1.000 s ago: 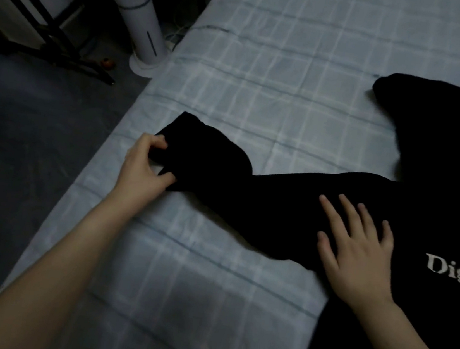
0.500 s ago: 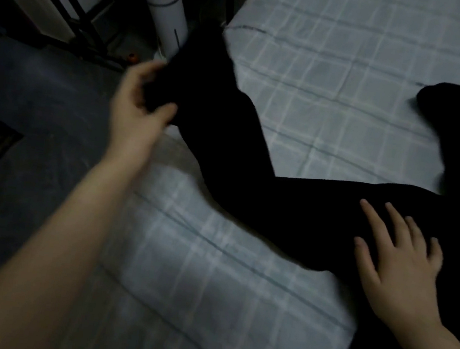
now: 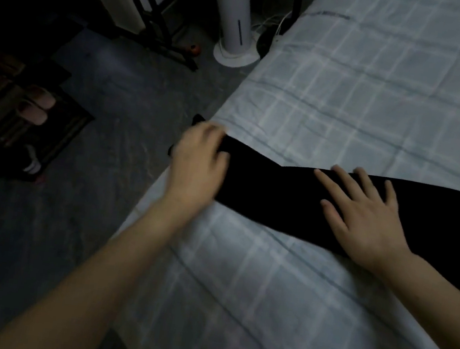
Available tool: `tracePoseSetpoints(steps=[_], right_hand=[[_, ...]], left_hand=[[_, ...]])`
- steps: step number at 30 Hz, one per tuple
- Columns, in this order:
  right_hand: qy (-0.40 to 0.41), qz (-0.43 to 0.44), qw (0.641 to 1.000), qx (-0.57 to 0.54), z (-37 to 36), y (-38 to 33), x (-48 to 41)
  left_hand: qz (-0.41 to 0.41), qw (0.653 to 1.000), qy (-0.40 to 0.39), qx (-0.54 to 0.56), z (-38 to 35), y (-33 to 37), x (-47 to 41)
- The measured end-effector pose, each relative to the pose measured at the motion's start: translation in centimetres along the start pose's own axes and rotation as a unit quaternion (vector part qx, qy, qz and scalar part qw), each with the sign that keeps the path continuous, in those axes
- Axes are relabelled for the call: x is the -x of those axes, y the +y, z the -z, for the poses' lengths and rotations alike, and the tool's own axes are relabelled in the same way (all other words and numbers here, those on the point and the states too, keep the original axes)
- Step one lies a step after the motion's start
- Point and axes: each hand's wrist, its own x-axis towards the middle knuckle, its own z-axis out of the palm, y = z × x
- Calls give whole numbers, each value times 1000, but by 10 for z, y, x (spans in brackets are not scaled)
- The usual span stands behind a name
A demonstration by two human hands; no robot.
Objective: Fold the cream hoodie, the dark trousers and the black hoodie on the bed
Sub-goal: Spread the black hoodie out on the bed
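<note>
I was working on the black hoodie (image 3: 292,200), and it was not folded yet. One long sleeve lay stretched flat across the checked bed sheet (image 3: 378,106), with its end sticking out past the edge of the bed. My left hand (image 3: 197,167) was on that end, fingers curled over the cuff, but it looked blurry, so I could not tell if I was really pinching the cloth or only pressing it. My right hand (image 3: 363,218) lay flat and open on the sleeve, further along, holding it down. My two hands were apart, with bare black sleeve between them.

I think I was only smoothing the sleeve, so the folding of this hoodie was just starting.

Most of the hoodie ran off the right side, so I could not see its body or hood. I could not see the cream hoodie or the dark trousers at all, so I could not say if they were done. The room was dim.
</note>
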Motion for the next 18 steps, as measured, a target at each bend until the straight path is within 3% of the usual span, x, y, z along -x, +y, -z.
tracePoseSetpoints(steps=[2, 4, 8, 12, 15, 18], right_hand=[[8, -2, 1000, 2, -8, 1, 0], [11, -3, 1000, 4, -12, 1, 1], [-14, -16, 999, 36, -8, -7, -9], [2, -26, 999, -37, 17, -11, 17], [110, -75, 983, -124, 40, 7, 103], [210, -175, 958, -84, 46, 55, 220]], left_hand=[[-145, 988, -50, -34, -28, 32, 8], [-209, 969, -88, -94, -56, 50, 19], [-191, 960, -132, -154, -83, 37, 26], [-186, 958, -157, -154, -81, 45, 23], [-128, 972, -145, -131, -70, 71, 34], [-147, 984, -81, -63, -58, 126, 81]])
